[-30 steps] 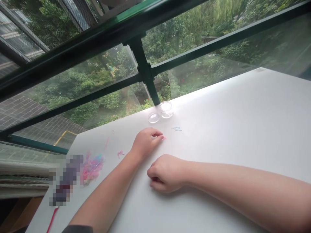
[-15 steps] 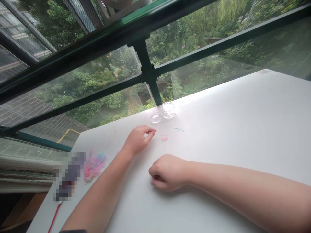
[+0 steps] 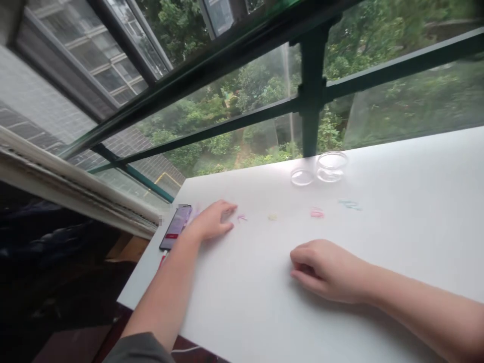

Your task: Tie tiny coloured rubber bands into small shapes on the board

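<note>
My left hand [image 3: 215,221] is low over the white table [image 3: 249,287], thumb and fingers apart, with nothing visible between them. Just right of its fingertips lie a few thin purple strands [image 3: 242,218]. Farther right, in a loose row, are small groups of thin pieces like little rubber bands: pale yellow [image 3: 273,217], pink [image 3: 317,213] and teal [image 3: 350,204]. My right hand [image 3: 327,269] rests on the table as a loose fist, nearer to me than the pink group. No object shows in it. Some purple bits [image 3: 196,209] appear partly behind my left hand.
Two clear round dishes, a small one [image 3: 301,177] and a larger one [image 3: 331,167], stand at the table's window edge. A phone [image 3: 177,226] with a red cable [image 3: 162,260] lies by the left edge. A green window frame [image 3: 310,96] runs along the far side.
The view has swung left. My left hand has moved left across the table towards the phone, and its fingers are wider apart. The tangled coloured pile is now mostly hidden. My right hand remains curled.
</note>
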